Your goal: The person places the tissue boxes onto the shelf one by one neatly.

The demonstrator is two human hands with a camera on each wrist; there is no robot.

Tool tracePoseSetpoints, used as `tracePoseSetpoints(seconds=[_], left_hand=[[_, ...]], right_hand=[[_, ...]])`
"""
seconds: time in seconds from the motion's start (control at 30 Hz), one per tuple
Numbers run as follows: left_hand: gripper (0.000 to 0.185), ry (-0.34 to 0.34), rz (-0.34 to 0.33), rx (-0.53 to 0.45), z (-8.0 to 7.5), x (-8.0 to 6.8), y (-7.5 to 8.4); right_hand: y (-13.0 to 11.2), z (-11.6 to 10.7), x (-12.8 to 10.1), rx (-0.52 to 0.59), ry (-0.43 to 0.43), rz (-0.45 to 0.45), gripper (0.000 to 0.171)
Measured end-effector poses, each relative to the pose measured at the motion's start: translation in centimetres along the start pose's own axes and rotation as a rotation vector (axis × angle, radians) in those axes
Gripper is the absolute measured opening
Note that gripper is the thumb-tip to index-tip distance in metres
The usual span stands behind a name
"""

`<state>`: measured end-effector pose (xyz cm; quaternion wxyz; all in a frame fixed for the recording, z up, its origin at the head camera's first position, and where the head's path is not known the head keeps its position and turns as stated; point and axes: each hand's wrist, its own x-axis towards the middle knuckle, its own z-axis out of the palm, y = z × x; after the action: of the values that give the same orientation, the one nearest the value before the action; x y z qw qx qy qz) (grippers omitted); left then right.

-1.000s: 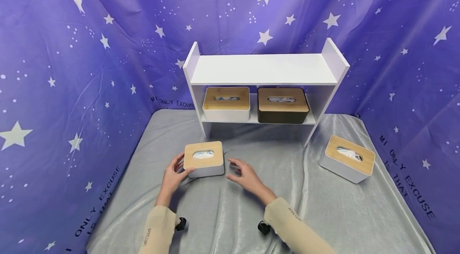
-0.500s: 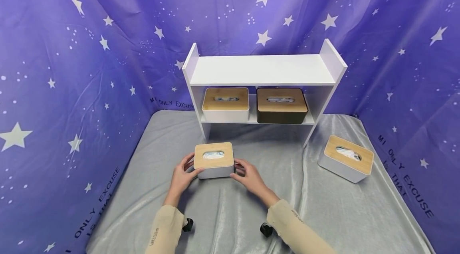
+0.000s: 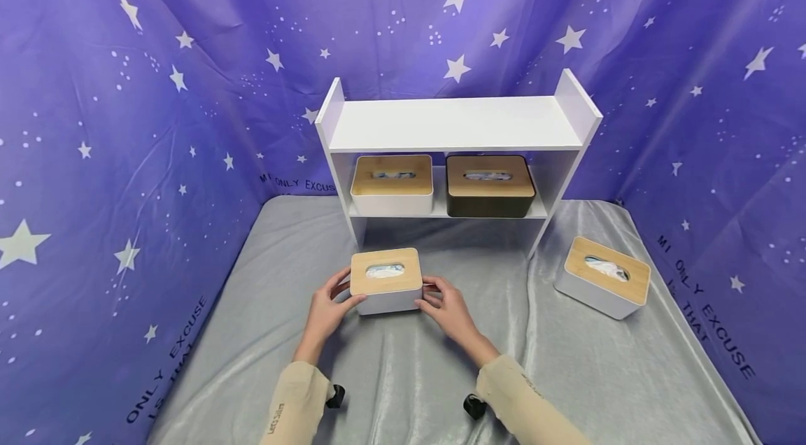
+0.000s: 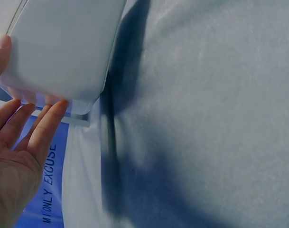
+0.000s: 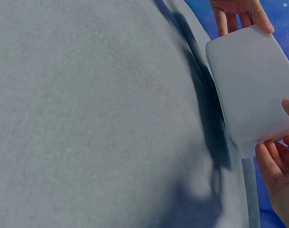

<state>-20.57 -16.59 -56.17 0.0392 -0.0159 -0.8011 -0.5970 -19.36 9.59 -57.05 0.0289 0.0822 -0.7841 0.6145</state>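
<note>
A white tissue box (image 3: 390, 301) with a light wooden lid is in front of the shelf in the head view, tissue showing in its oval slot. My left hand (image 3: 329, 311) grips its left end, thumb on the front face and fingers against the side. At the opposite end my right hand (image 3: 452, 312) holds it the same way. The left wrist view shows the box's plain wall (image 4: 63, 52) with my left fingertips (image 4: 59, 105) pressed on its end. Both hands appear on the box (image 5: 251, 85) in the right wrist view.
Behind stands a white two-tier shelf (image 3: 450, 124). Its lower tier carries a white tissue box (image 3: 392, 204) and a dark one (image 3: 491, 206), both wooden-lidded. Another white tissue box (image 3: 604, 277) sits angled at the right on the grey cloth (image 3: 264, 277). Purple star-patterned curtains (image 3: 390, 32) surround the table.
The tissue box has shifted to the right in the left hand. The right hand, earlier apart from it with fingers spread, now grips its right end.
</note>
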Motion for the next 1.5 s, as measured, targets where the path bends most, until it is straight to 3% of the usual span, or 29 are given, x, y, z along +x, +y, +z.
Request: tracePoseSetpoints(seconds=[0.37,0.53,0.67,0.77,0.9,1.13,1.5], left_hand=[[0.071,-0.012,0.001,0.005,0.6,-0.6,3.4],[0.072,-0.012,0.028,0.005,0.5,-0.3,3.3],[0.073,-0.021,0.039,-0.017,0.4,-0.1,3.5],[0.072,-0.031,0.029,-0.043,0.4,-0.1,3.9],[0.073,-0.041,0.041,-0.064,0.2,-0.1,4.3],[0.073,-0.069,0.052,-0.085,0.0,-0.2,5.5],[0.074,-0.08,0.143,-0.091,-0.2,-0.3,7.4]], right_hand=[[-0.8,-1.1,-0.1,-0.023,0.057,-0.022,0.037],[-1.3,-1.6,-0.2,-0.03,0.078,-0.051,0.037],[-4.1,-2.2,-0.7,-0.051,0.066,-0.047,0.037],[-4.8,-2.3,-0.7,-0.052,0.064,-0.028,0.038],[-3.0,-2.4,-0.4,-0.042,0.091,-0.053,0.04],[-3.9,-3.0,-0.5,-0.034,0.111,-0.1,0.039],[-8.5,-4.4,-1.5,-0.004,0.105,-0.197,0.036]])
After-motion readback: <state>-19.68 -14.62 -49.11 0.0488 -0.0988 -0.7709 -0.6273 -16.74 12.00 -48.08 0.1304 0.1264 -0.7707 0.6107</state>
